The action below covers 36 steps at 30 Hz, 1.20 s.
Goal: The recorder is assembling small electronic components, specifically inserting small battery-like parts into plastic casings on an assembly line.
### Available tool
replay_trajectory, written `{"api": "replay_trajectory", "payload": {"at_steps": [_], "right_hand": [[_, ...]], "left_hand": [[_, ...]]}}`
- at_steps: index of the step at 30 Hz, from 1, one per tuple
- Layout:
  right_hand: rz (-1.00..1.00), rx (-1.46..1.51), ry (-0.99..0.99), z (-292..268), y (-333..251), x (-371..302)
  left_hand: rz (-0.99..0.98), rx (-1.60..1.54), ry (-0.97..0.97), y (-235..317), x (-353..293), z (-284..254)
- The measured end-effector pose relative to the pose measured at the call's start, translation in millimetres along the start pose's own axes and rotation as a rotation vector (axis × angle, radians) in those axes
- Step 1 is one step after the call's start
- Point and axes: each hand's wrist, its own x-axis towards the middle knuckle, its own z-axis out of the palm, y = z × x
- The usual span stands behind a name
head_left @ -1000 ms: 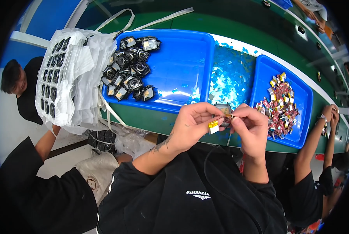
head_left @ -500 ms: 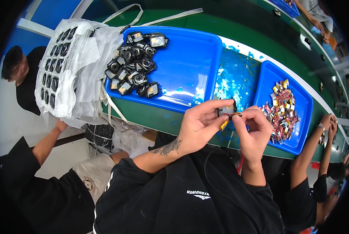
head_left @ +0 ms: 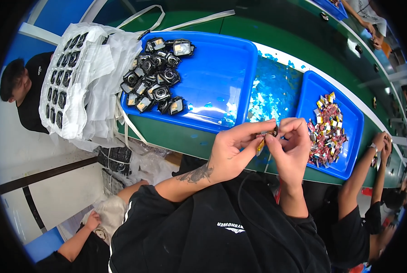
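Note:
My left hand (head_left: 231, 152) is closed in a pinch on a small watch case (head_left: 275, 131), dark and mostly covered by fingers. A small battery (head_left: 260, 146) with a yellow end and reddish wrapping sticks out below the left fingertips, right at the case. My right hand (head_left: 291, 150) closes its thumb and index finger on the right edge of the case. Whether the battery is attached cannot be made out. Both hands are in front of the worktable, between a large blue tray (head_left: 212, 41) and a smaller blue tray (head_left: 359, 136).
Several black watch cases (head_left: 160, 93) are heaped in the large tray's left end. Small batteries (head_left: 326, 132) fill the smaller tray. Blue film scraps (head_left: 269, 98) lie between the trays. Stacked wrapped trays (head_left: 83, 82) stand at left. Other people are at both sides.
My right fingers have moved up and closer against my left fingertips, and the case has turned more edge-on. At left, a co-worker's arm has moved down from the stacked trays.

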Motion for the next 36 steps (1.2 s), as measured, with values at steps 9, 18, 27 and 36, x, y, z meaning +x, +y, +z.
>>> {"api": "replay_trajectory", "payload": {"at_steps": [9,18,27,36], "right_hand": [[-0.033,-0.321,-0.135,3.1,-8.9,23.0],[0.194,-0.466,-0.053,-80.0,5.9,260.2],[-0.057,-1.01,0.062,-111.9,44.0,273.2],[-0.096,-1.01,-0.149,-193.1,-27.2,146.1]], "left_hand": [[-0.085,-0.019,0.073,3.7,6.0,-5.7],[0.358,1.712,0.386,68.1,57.9,-142.0],[-0.043,1.826,0.254,57.0,92.3,-160.2],[-0.015,1.722,0.193,19.8,108.4,-131.0]]}}
